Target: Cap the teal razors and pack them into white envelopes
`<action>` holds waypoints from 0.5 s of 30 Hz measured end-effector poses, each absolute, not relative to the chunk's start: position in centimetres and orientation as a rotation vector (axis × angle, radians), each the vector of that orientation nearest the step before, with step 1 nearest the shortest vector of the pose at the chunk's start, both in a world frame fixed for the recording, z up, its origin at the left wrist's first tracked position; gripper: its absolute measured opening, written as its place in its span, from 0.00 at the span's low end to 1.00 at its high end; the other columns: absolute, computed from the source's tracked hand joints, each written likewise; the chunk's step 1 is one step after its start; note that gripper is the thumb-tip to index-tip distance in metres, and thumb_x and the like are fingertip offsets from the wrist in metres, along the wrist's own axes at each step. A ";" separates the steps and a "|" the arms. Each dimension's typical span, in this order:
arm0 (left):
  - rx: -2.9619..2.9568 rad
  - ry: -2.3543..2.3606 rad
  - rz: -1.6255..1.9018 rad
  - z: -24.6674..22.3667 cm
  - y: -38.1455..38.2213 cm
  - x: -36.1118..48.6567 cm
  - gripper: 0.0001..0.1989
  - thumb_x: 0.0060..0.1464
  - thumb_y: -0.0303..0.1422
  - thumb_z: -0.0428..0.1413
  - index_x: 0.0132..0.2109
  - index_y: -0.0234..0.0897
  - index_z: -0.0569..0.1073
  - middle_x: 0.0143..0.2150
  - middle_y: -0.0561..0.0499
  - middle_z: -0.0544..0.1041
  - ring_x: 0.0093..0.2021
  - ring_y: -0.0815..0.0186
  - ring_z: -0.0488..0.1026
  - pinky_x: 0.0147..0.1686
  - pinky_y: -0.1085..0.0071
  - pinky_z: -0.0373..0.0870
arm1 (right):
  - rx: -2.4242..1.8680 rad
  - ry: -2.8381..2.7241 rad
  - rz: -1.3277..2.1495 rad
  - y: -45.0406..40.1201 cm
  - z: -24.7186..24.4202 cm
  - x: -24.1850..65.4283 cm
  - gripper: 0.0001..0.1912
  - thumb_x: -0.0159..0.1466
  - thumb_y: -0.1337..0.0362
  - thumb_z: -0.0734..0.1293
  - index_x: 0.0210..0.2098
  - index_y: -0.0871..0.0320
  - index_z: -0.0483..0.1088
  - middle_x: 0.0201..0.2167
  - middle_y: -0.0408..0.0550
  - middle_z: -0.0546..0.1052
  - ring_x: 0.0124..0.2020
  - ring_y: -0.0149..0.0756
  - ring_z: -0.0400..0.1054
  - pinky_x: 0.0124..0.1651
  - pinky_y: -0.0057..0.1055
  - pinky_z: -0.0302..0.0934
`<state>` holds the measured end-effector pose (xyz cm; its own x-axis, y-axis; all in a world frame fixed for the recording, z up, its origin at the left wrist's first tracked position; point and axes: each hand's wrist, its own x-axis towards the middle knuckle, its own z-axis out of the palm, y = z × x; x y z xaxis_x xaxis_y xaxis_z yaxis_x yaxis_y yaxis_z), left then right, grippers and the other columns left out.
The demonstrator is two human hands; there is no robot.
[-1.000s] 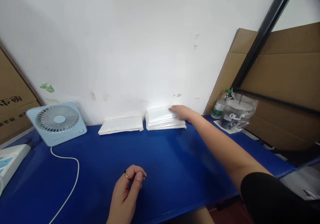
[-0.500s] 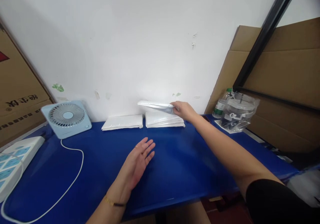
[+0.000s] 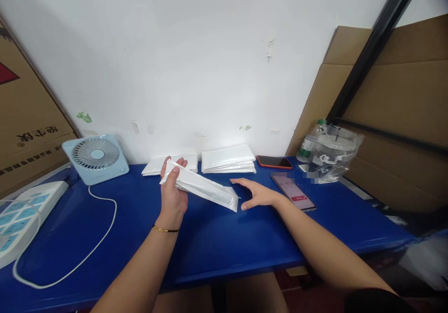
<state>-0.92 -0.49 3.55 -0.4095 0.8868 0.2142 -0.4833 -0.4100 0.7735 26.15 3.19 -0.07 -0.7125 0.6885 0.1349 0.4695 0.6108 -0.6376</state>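
A flat white plastic-wrapped packet [image 3: 206,187] is held up above the blue table, tilted down towards the right. My left hand [image 3: 173,189] grips its left end, thumb on the near face and fingers behind. Just off the packet's right end is my right hand [image 3: 255,194], thumb and fingers apart with nothing between them. Behind, against the wall, lies a stack of similar white packets [image 3: 228,158]. To its left is a lower white stack [image 3: 150,165], partly hidden by my left hand. What the wrapping contains cannot be made out.
A blue fan [image 3: 96,159] and a white power strip [image 3: 31,217] with a cable stand on the left. Two phones, one red-edged [image 3: 275,162] and one with a lit screen [image 3: 294,192], lie right. Behind them are a bottle [image 3: 308,146] and a bagged container [image 3: 332,156].
The packet has come from above the right stack towards me. My left hand has closed on its left end; my right hand has let go and opened. Both phones now show clearly.
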 end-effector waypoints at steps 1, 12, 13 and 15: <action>0.814 0.782 1.935 4.2 -0.6 -0.9 0.26 0.51 0.38 0.56 0.57 0.48 0.60 0.53 0.49 0.72 0.56 0.61 0.67 0.54 0.63 0.65 | -0.939 -2.497 0.842 3.3 -0.2 26.3 0.52 0.46 0.49 0.73 0.64 0.54 0.49 0.64 0.56 0.55 0.63 0.49 0.51 0.62 0.48 0.48; 1.047 0.736 1.931 9.5 -1.5 -1.1 0.32 0.48 0.35 0.60 0.59 0.44 0.58 0.52 0.45 0.70 0.56 0.56 0.66 0.59 0.56 0.57 | -1.107 -2.409 0.569 2.3 -1.4 22.2 0.52 0.43 0.42 0.72 0.61 0.56 0.56 0.59 0.57 0.62 0.59 0.53 0.55 0.59 0.49 0.51; 1.062 0.739 1.934 9.9 -1.5 -1.3 0.33 0.47 0.35 0.60 0.59 0.44 0.58 0.52 0.45 0.70 0.56 0.56 0.66 0.59 0.56 0.57 | -1.114 -2.403 0.534 2.2 -1.3 21.8 0.50 0.43 0.41 0.72 0.60 0.56 0.58 0.57 0.56 0.65 0.57 0.52 0.57 0.57 0.48 0.53; 1.103 0.750 1.940 10.6 -1.6 -1.9 0.33 0.46 0.35 0.61 0.59 0.43 0.59 0.51 0.45 0.71 0.56 0.56 0.67 0.59 0.55 0.57 | -1.114 -2.412 0.464 2.0 -1.2 21.2 0.45 0.45 0.41 0.70 0.57 0.56 0.61 0.53 0.55 0.68 0.54 0.49 0.61 0.55 0.46 0.56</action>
